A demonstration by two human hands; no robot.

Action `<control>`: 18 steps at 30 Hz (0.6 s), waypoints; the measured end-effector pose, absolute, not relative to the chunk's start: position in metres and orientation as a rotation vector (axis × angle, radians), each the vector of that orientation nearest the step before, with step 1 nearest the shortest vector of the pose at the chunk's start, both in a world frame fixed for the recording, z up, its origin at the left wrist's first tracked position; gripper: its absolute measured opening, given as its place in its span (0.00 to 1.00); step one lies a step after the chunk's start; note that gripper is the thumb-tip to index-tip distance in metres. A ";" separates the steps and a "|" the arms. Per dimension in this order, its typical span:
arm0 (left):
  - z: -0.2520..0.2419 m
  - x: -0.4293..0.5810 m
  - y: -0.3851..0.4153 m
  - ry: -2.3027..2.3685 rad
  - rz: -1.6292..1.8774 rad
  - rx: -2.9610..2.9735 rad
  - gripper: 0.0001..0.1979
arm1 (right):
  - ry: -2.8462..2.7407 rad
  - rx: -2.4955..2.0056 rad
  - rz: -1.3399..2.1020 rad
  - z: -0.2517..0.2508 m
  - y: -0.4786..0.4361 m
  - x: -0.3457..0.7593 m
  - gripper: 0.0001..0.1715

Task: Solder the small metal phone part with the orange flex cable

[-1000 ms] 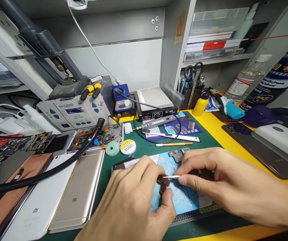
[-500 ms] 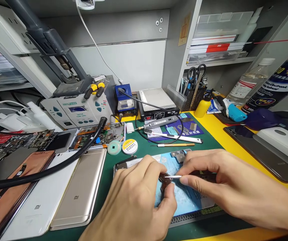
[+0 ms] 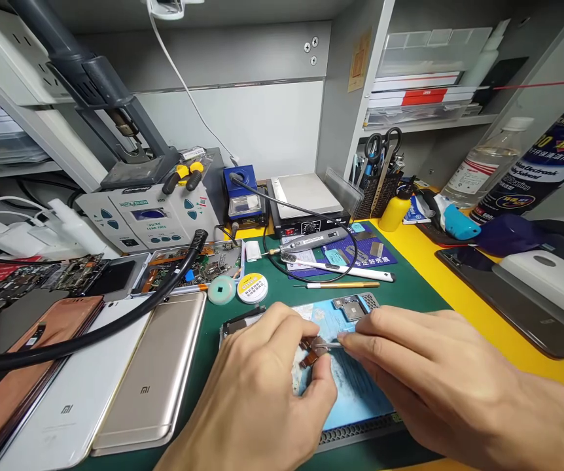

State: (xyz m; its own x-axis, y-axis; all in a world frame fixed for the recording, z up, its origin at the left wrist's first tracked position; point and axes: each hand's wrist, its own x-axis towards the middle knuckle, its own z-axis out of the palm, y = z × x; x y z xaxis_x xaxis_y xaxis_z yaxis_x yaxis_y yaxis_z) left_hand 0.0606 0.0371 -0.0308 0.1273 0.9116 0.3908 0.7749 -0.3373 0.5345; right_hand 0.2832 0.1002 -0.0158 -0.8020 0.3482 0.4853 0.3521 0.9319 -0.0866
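Low over a blue work surface (image 3: 360, 392), my left hand (image 3: 267, 379) is closed, thumb and fingers pinching a small brown flex cable piece (image 3: 313, 353) with a darker part on it. My right hand (image 3: 424, 366) grips a thin pointed metal tool (image 3: 330, 345); its tip meets the flex piece, or lies just above it. Most of the tool is hidden by the fingers, so its kind is unclear. Behind my right fingers, a small module with a dark square (image 3: 353, 309) lies on the blue surface. My left fingers cover part of the flex piece.
Phone backs (image 3: 149, 379) lie at left, crossed by a black hose (image 3: 115, 330). Farther back are a tray of circuit boards (image 3: 218, 261), a round tin (image 3: 252, 288), a brush (image 3: 341, 267) and a hot plate (image 3: 306, 193). A dark phone (image 3: 498, 294) lies at right.
My right hand has turned, its back now more upward, and shifted slightly left. The tool shows darker and the flex piece sits tilted differently in my left fingers.
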 end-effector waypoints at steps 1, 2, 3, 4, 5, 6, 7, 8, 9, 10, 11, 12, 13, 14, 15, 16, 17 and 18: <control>-0.031 0.061 0.037 1.674 1.005 2.185 0.09 | -2.606 -0.462 -0.017 -0.017 0.101 0.283 0.18; -0.030 0.061 0.038 1.673 1.008 2.174 0.09 | -2.633 -0.423 -0.023 -0.018 0.101 0.283 0.17; -0.030 0.061 0.038 1.673 1.006 2.165 0.09 | -2.644 -0.398 -0.031 -0.019 0.102 0.284 0.17; -0.030 0.060 0.038 1.673 1.005 2.160 0.09 | -2.645 -0.374 -0.039 -0.019 0.102 0.284 0.16; -0.030 0.060 0.038 1.673 1.006 2.158 0.09 | -2.646 -0.354 -0.047 -0.020 0.103 0.284 0.15; -0.031 0.060 0.038 1.674 1.009 2.159 0.09 | -2.648 -0.346 -0.056 -0.020 0.103 0.284 0.16; -0.031 0.060 0.038 1.674 1.011 2.164 0.09 | -2.652 -0.344 -0.059 -0.020 0.103 0.284 0.16; -0.032 0.060 0.038 1.676 1.014 2.168 0.09 | -2.654 -0.343 -0.059 -0.020 0.103 0.284 0.17; -0.032 0.060 0.038 1.676 1.015 2.170 0.09 | -2.656 -0.342 -0.063 -0.020 0.103 0.284 0.17; -0.032 0.060 0.038 1.672 1.014 2.171 0.09 | -2.656 -0.337 -0.073 -0.020 0.103 0.284 0.17; -0.033 0.060 0.038 1.667 1.012 2.173 0.09 | -2.654 -0.334 -0.084 -0.020 0.103 0.283 0.16; -0.033 0.061 0.038 1.658 1.011 2.180 0.09 | -2.658 -0.326 -0.091 -0.019 0.103 0.283 0.16; -0.032 0.061 0.038 1.652 1.014 2.186 0.09 | -2.663 -0.319 -0.097 -0.019 0.103 0.283 0.15; -0.032 0.062 0.038 1.646 1.019 2.195 0.09 | -2.665 -0.320 -0.104 -0.019 0.103 0.283 0.14; -0.032 0.062 0.038 1.645 1.029 2.206 0.09 | -2.667 -0.315 -0.110 -0.019 0.103 0.283 0.14; -0.032 0.063 0.039 1.647 1.037 2.215 0.09 | -2.664 -0.306 -0.117 -0.019 0.103 0.283 0.13; -0.032 0.063 0.039 1.646 1.045 2.226 0.09 | -2.659 -0.292 -0.123 -0.019 0.103 0.283 0.13; -0.032 0.063 0.039 1.643 1.054 2.236 0.09 | -2.653 -0.280 -0.128 -0.018 0.103 0.283 0.13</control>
